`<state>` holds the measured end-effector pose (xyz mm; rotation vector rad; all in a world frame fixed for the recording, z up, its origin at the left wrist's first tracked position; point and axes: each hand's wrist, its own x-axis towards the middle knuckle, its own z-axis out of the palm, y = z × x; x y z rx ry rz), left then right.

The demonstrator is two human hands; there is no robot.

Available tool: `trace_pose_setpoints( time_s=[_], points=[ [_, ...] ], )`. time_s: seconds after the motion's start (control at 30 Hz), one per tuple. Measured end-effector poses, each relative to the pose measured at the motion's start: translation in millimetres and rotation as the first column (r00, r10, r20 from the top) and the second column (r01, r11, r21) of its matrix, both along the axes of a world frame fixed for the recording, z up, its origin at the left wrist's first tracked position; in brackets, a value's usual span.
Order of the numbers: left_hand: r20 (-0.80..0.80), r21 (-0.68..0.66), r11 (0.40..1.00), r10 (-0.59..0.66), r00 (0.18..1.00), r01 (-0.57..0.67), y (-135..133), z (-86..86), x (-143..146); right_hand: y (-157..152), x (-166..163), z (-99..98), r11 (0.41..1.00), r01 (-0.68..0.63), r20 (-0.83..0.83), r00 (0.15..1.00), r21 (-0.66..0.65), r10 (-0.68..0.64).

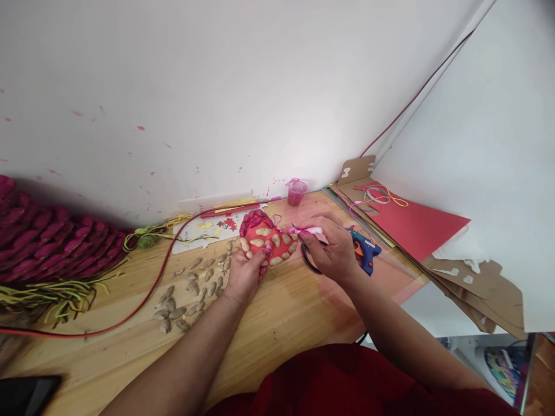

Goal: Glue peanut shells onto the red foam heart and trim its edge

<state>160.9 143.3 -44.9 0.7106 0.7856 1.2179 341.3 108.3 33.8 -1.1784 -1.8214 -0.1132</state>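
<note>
My left hand [243, 273] grips the near edge of a red piece [252, 236], its thumb on top. Pale peanuts [263, 231] cover much of its face, and those along the upper left edge are painted wet magenta. In my right hand [336, 251] is a slim paintbrush [313, 230] with a white, pink-stained handle, pinched between thumb and fingers. Its tip points left, at the piece's right upper edge; whether it touches I cannot tell. Loose peanuts [177, 313] lie on the table to the left. A cup of magenta paint [296, 195] stands behind, by the wall.
A blue glue gun [368, 254] lies right of my right hand. Red card [416, 225] and cardboard sheets [485, 283] are at the right. A red cable [167, 254] crosses the left side, near painted magenta bundles [65, 242], yarn [52, 297] and a dark device [30, 396].
</note>
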Motion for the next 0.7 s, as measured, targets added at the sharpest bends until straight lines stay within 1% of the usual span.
trace_pose_setpoints(
  time_s=[0.17,0.33,0.43,0.6,0.7],
  points=[
    [-0.008,-0.006,1.0,0.002,1.0,-0.002,-0.2,-3.9,-0.1,0.5,4.7,-2.6,0.998,0.064,-0.022,0.998,-0.01,-0.064],
    [-0.002,0.005,1.0,-0.023,1.0,0.023,-1.3,-1.8,0.1,2.5,3.3,-1.1,0.997,0.032,-0.102,0.994,-0.064,-0.038],
    [0.023,-0.001,1.0,-0.014,1.0,0.014,-1.5,1.7,0.6,3.8,3.8,-1.2,0.997,0.034,-0.095,0.995,-0.075,-0.041],
    [0.016,0.031,0.999,-0.024,1.0,0.024,-0.5,-0.1,1.0,2.1,6.6,0.3,0.996,0.082,-0.036,0.996,-0.03,-0.083],
    [0.015,0.053,0.998,-0.03,0.999,0.029,-0.5,-4.3,0.3,2.6,4.0,1.0,0.999,0.029,-0.071,0.997,-0.026,-0.03]
  ],
)
